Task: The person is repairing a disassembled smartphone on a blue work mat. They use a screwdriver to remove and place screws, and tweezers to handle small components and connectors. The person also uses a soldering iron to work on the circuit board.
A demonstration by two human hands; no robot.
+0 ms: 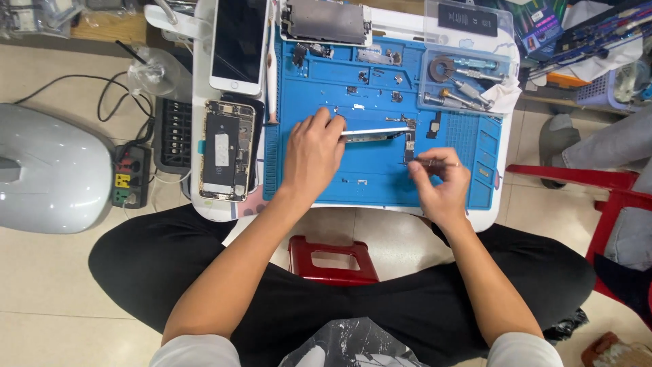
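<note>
My left hand [311, 155] rests on a blue work mat [380, 183] and pinches one end of a thin phone part held on edge [380, 132], which stretches to the right. My right hand [441, 185] holds a slim metal tool [435, 164], its tip close to the small dark circuit piece [410, 147] at the part's right end. Small screws and bits lie scattered on the mat around both hands.
An opened phone body [227, 151] and a white-framed phone [238, 45] lie left of the mat. A metal plate [324, 22] and a clear tray of tools [463, 80] sit at the back. A power strip [129, 177], a red stool [331, 258] and a red chair [598, 197] stand around.
</note>
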